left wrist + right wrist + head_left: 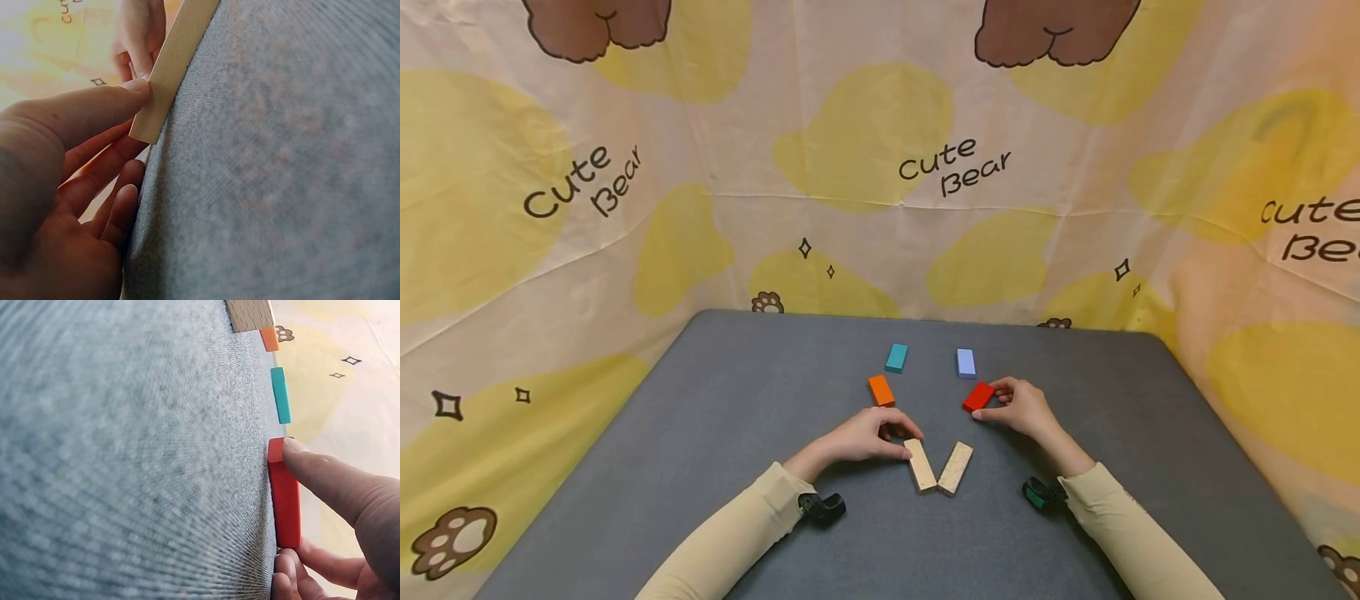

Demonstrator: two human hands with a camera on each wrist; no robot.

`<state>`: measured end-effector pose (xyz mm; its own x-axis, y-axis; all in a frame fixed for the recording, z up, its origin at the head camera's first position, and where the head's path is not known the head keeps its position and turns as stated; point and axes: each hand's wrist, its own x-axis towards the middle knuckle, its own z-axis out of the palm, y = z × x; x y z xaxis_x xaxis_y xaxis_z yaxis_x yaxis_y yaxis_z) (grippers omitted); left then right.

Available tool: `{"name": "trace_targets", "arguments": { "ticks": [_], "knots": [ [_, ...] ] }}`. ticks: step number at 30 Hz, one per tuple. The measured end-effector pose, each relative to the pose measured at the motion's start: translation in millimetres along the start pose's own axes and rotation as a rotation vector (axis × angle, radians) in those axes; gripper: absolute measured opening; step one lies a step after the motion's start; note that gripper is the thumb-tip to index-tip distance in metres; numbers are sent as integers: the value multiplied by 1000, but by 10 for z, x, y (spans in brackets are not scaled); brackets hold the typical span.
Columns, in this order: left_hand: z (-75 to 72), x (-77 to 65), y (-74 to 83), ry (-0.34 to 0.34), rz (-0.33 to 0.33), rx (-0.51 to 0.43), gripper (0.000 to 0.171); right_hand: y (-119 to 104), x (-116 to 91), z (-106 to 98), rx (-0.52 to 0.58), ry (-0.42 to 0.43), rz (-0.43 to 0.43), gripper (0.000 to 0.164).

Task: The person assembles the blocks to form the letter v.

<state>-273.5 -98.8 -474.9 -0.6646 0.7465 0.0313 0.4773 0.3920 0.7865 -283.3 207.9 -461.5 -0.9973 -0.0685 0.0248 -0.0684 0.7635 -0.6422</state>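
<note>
Two pale wooden blocks lie on the grey table in a V, near ends together. My left hand (868,435) pinches the far end of the left wooden block (921,467), thumb on its side. In the left wrist view the thumb presses that block (170,69), and the other fingers curl at its end. The right wooden block (956,469) lies untouched. Farther back, my right hand (1024,407) grips a red block (978,397) between thumb and fingers at opposite ends. In the right wrist view the red block (286,500) rests on the table.
An orange block (882,391) lies just beyond my left hand. Behind it are a teal block (897,357) and, farther right, a light blue block (966,363). A printed cloth (865,133) hangs behind the grey table (760,375). Both wrists wear dark straps.
</note>
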Motion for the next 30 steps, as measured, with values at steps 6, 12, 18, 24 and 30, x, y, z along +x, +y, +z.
{"name": "trace_targets", "arguments": {
  "ticks": [6,12,18,24,30],
  "knots": [
    [-4,0,-2,-3,-1,0,28,-4,-4,6,-12,7,-1,64],
    [-5,1,-11,-6,1,-5,28,8,-8,17,-15,16,1,62],
    [-2,0,-13,-3,7,2,28,-7,-22,5,-16,18,1,61],
    [-2,1,-3,3,2,-4,28,-23,-42,-28,-28,14,18,61],
    [-3,1,6,1,-1,-4,28,-38,-77,-57,-27,-6,23,62]
  ]
}}
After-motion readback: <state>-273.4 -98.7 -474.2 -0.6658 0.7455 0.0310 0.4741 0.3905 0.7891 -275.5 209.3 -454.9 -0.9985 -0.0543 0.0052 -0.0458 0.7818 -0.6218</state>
